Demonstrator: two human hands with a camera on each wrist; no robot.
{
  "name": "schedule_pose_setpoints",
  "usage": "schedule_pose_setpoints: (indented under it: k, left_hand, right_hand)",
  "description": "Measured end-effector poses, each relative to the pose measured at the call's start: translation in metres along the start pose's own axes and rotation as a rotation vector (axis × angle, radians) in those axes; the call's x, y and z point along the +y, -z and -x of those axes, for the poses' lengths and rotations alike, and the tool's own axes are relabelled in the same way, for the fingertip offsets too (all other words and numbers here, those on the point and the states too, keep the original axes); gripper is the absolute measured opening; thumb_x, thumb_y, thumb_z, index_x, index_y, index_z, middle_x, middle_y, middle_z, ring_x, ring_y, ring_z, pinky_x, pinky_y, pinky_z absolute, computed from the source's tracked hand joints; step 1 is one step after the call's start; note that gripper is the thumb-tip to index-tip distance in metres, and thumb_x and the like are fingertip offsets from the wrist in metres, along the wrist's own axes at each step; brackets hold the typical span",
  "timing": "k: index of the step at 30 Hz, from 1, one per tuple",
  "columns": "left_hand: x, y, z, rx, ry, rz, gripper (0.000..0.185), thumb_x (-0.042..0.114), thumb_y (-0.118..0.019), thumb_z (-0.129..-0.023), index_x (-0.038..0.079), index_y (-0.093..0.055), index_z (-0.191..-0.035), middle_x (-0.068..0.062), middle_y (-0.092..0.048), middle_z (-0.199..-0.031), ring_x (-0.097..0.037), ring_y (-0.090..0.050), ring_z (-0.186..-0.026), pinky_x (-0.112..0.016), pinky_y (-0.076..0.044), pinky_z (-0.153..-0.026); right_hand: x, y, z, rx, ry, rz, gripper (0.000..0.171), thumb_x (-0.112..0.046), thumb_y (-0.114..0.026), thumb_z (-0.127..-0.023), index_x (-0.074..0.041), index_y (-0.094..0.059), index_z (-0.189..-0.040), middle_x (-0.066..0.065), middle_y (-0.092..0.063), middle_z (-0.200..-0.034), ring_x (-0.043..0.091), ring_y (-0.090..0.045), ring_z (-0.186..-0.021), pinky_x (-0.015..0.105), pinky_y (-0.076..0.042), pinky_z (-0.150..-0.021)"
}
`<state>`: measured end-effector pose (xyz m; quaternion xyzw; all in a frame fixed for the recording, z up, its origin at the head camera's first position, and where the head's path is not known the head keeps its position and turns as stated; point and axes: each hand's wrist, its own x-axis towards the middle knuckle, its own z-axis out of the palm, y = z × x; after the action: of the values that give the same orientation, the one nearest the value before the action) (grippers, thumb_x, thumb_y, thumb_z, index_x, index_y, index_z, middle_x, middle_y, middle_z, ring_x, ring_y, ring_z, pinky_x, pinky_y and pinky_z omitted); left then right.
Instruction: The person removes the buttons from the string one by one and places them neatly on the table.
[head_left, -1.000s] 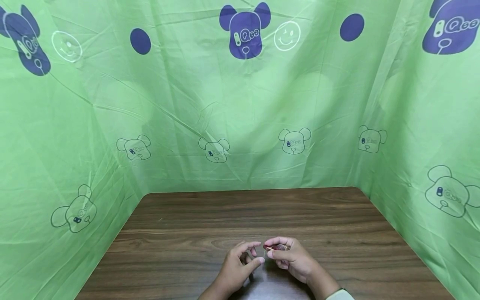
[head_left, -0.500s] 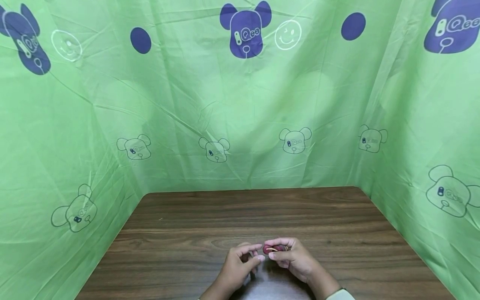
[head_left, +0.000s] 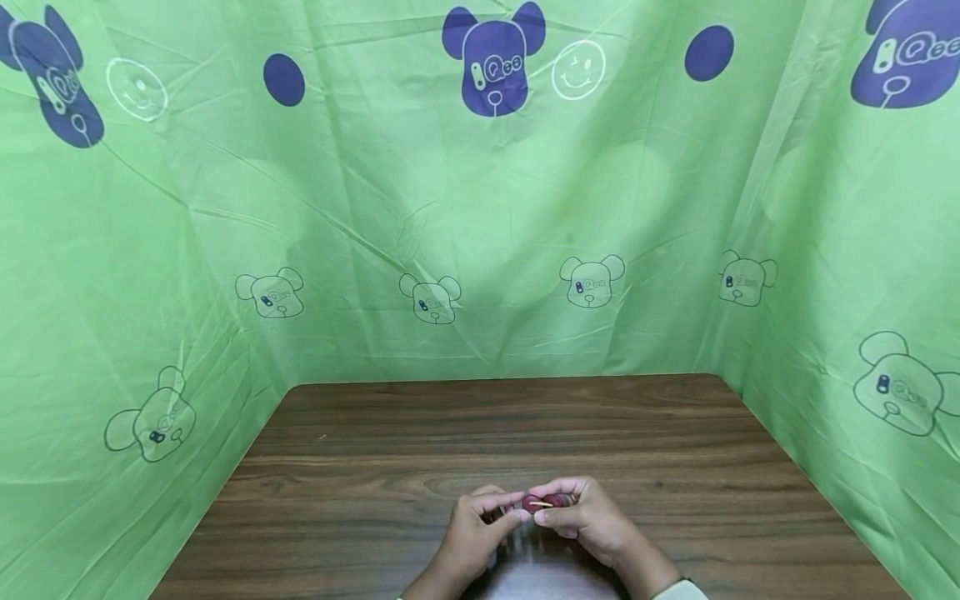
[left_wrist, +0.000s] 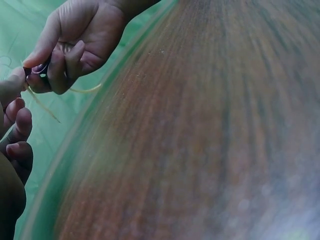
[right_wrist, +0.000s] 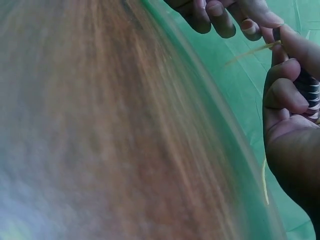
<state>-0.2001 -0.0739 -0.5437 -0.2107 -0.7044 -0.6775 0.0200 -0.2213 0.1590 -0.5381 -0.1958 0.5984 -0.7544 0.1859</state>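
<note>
- Dark red beaded piece sits just above the near edge of the worktop, pinched in my right hand, fingers curled round it so it stays steady.
- Pale thread trails from it; my left hand meets it with thumb and forefinger pinched at the thread end, I judge to guide it.
- Green printed cloth walls the space.

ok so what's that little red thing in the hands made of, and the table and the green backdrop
Red thing: too small to tell, perhaps beads or glossy plastic, with a pale yellowish strand, likely cord or elastic. Table: dark wood-grain top, smooth, possibly laminate. Backdrop: thin matte green sheet, creased like cloth or plastic film.
</note>
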Motion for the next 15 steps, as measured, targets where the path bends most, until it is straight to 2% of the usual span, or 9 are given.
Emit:
schedule_pose_setpoints:
  k: [4,15]
  left_hand:
    - [0.0005,0.0001,0.0002,-0.006,-0.001,-0.014,0.029,0.009,-0.084,-0.094,-0.005,-0.080,-0.119,-0.032,-0.070,-0.095,0.004,-0.056,-0.059,-0.013,-0.052,-0.055]
    - [0.0008,0.0020,0.0001,-0.046,0.045,-0.082,0.034,0.014,-0.084,-0.096,0.000,-0.079,-0.126,-0.024,-0.070,-0.098,0.003,-0.058,-0.069,-0.012,-0.051,-0.065]
  right_hand:
    - [0.0007,0.0007,-0.0002,-0.002,0.004,-0.001,0.032,0.006,-0.078,-0.092,-0.016,-0.084,-0.115,-0.005,-0.084,-0.102,-0.005,-0.048,-0.060,0.012,-0.037,-0.054]
    - [0.0002,-0.0003,0.0008,0.005,-0.014,0.034,0.028,0.005,-0.079,-0.091,-0.006,-0.081,-0.116,-0.003,-0.084,-0.102,-0.005,-0.048,-0.061,0.012,-0.037,-0.053]
